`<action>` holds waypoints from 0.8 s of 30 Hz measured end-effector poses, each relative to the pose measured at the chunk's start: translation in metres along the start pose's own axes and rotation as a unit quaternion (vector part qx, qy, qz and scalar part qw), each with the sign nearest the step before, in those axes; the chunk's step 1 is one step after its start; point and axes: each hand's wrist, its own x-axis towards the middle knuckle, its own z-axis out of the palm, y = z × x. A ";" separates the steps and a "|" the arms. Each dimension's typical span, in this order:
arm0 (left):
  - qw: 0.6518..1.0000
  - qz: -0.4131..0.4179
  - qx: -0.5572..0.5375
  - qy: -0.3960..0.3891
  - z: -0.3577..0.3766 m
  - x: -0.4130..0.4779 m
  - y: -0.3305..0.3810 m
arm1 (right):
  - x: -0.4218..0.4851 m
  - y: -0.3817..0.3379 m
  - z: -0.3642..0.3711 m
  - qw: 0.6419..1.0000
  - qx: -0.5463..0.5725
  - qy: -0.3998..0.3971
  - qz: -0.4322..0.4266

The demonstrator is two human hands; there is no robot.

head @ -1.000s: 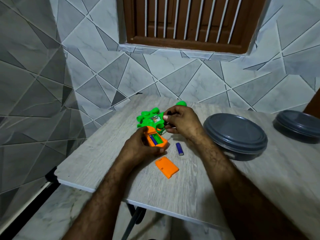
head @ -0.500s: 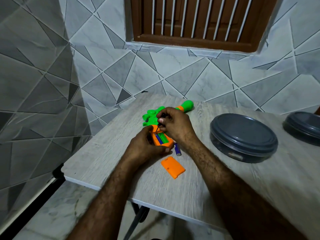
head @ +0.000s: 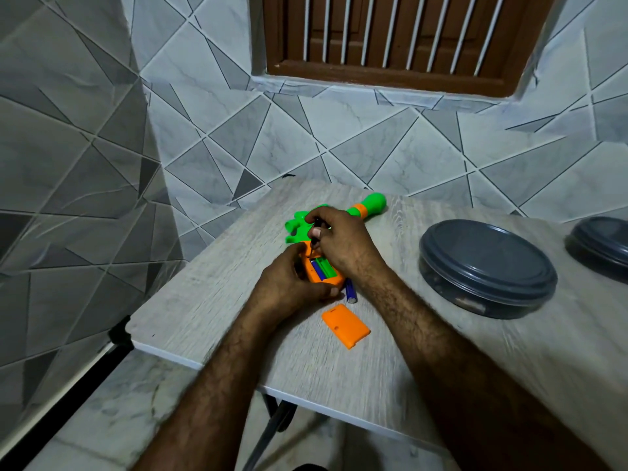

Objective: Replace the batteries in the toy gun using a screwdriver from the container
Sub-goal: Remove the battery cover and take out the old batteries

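- One gun (head: 296, 227) lies on its side on the counter (head: 204, 300), toward the far left edge. It has a green body, an orange grip and an orange band behind a green muzzle.
- Grip compartment: open and facing up. A blue cell (head: 317, 268) sits inside beside a green part.
- Left hand (head: 289, 287): fingers curled round the grip, holding it down on the counter.
- Right hand (head: 343, 243): fingers pinch a thin dark screwdriver (head: 312, 248), held near upright with its tip at the upper end of the compartment.
- Loose blue battery (head: 350, 291): flat on the counter, just beside the grip and partly hidden by the right wrist.
- Orange cover (head: 345, 326): flat on the counter between the forearms, near the grip but apart from it.
- Grey round container (head: 487, 266): lid on, right of the hands and well apart from the gun. A second container (head: 601, 249) is cut off by the right edge of the view.
- Counter: pale wood-grain top, white edge, dark legs below.
- Room: grey walls (head: 306, 130) tiled in angular shapes, a brown window (head: 390, 35) with white bars, a pale marbled floor (head: 102, 402).
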 end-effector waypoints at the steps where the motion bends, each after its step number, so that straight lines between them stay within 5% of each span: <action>1: 1.000 0.000 0.002 0.000 0.000 0.000 0.000 | 0.000 -0.001 -0.001 1.000 -0.004 -0.001 -0.001; 24: 1.000 0.004 -0.013 -0.002 0.001 0.000 0.002 | -0.001 0.000 -0.002 0.999 -0.015 -0.017 -0.040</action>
